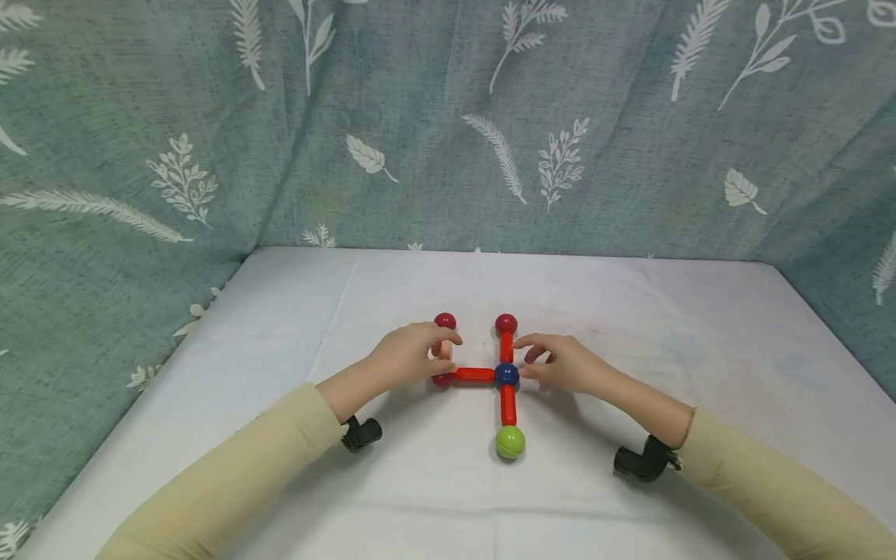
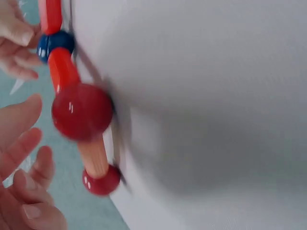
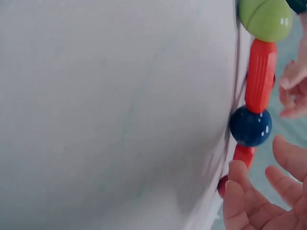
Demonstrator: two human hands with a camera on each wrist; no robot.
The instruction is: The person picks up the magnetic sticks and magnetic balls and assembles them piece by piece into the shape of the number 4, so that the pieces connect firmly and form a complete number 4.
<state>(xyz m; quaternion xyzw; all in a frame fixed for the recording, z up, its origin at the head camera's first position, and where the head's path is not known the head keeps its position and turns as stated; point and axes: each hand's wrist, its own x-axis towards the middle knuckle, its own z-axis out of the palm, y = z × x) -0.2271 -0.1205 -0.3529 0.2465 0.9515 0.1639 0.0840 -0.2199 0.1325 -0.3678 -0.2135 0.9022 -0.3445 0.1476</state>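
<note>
A toy structure of balls and sticks lies on the white cloth. Its blue ball joins red sticks: one runs back to a red ball, one forward to a green ball, one left to another red ball. From that left ball a pale orange stick leads back to a further red ball. My left hand is beside the orange stick, fingers loosely bent and apart from it in the left wrist view. My right hand hovers just right of the blue ball, fingers spread, holding nothing.
The white cloth covers the table. A green leaf-patterned curtain hangs along the back and sides. Black wrist cameras sit under both forearms, the left one and the right one.
</note>
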